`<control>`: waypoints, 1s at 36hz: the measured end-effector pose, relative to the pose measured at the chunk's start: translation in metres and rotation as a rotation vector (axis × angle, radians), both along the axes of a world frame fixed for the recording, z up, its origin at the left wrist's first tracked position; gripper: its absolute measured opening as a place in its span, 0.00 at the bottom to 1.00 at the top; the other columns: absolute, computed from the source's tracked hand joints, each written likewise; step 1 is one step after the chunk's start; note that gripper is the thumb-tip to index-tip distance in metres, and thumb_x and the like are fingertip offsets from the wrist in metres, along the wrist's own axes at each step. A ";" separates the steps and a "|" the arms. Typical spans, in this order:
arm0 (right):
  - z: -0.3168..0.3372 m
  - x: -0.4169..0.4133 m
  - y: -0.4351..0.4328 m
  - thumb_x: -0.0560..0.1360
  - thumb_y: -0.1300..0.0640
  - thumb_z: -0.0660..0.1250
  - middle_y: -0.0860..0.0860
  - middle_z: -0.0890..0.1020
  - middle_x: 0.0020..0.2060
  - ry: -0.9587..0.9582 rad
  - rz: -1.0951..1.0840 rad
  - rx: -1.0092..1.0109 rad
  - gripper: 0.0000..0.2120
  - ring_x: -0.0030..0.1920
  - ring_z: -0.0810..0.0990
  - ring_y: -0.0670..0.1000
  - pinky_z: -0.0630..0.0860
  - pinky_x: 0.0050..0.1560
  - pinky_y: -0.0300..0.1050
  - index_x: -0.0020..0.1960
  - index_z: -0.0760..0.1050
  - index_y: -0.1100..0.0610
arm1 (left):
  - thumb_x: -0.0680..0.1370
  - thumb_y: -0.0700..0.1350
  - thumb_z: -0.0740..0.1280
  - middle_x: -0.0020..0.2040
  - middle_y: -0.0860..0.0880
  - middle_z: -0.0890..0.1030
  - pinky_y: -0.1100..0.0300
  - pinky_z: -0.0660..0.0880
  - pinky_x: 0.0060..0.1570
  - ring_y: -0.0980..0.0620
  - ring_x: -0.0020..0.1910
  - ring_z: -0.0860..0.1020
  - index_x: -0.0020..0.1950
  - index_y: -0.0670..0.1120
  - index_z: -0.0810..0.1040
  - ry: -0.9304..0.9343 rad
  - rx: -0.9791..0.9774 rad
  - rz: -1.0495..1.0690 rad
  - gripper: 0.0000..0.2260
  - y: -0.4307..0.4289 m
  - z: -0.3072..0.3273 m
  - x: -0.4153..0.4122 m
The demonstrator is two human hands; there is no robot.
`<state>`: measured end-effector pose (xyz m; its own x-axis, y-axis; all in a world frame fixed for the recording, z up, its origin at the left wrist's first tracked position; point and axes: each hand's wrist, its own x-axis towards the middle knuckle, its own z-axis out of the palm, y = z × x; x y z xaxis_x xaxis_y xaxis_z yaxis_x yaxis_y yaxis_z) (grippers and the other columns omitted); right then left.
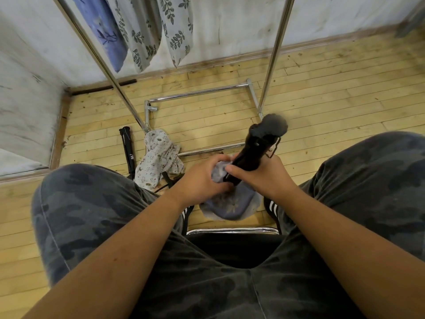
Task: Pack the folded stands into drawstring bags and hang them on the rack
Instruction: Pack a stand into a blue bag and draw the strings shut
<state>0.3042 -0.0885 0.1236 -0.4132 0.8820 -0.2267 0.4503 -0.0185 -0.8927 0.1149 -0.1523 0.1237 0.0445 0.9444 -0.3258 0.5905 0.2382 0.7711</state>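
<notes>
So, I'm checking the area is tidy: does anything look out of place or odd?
A crumpled white patterned bag lies on the floor at the rack's base, not hung like the three bags above, and a bare black folded stand lies beside it. Nothing looks damaged or spilled.

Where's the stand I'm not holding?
Head view, left of centre: the stand lies on the floor just left of the white bag, by the left rack post.

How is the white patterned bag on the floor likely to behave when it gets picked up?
The white patterned bag lies crumpled in soft folds, so it will probably flop and drape when lifted. It looks like thin, mostly flattened cloth, so it is likely light and unlikely to roll.
</notes>
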 end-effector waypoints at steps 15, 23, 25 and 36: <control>0.006 -0.007 -0.009 0.66 0.47 0.83 0.43 0.82 0.52 0.039 0.046 0.011 0.25 0.57 0.80 0.43 0.78 0.60 0.39 0.61 0.82 0.51 | 0.74 0.47 0.75 0.42 0.53 0.83 0.49 0.78 0.45 0.55 0.43 0.81 0.53 0.52 0.80 0.092 0.113 -0.025 0.09 0.001 0.001 0.001; 0.007 -0.001 -0.002 0.71 0.60 0.81 0.38 0.83 0.52 0.053 0.162 0.043 0.21 0.54 0.81 0.32 0.76 0.56 0.29 0.61 0.80 0.48 | 0.68 0.61 0.70 0.42 0.55 0.81 0.54 0.77 0.41 0.53 0.43 0.81 0.49 0.59 0.74 0.227 0.124 -0.021 0.13 0.005 -0.007 -0.005; 0.006 0.000 -0.002 0.71 0.61 0.80 0.43 0.86 0.54 0.091 0.161 0.029 0.20 0.57 0.83 0.39 0.78 0.58 0.34 0.61 0.82 0.51 | 0.67 0.65 0.65 0.37 0.56 0.78 0.57 0.73 0.37 0.54 0.40 0.80 0.42 0.59 0.71 0.259 0.106 -0.048 0.13 0.006 -0.013 -0.006; 0.010 0.003 0.003 0.73 0.73 0.69 0.45 0.85 0.55 0.089 0.187 0.038 0.24 0.56 0.82 0.38 0.76 0.54 0.31 0.65 0.79 0.55 | 0.75 0.57 0.75 0.36 0.60 0.82 0.66 0.71 0.35 0.63 0.38 0.80 0.39 0.59 0.79 0.123 0.149 0.050 0.08 0.005 -0.008 -0.005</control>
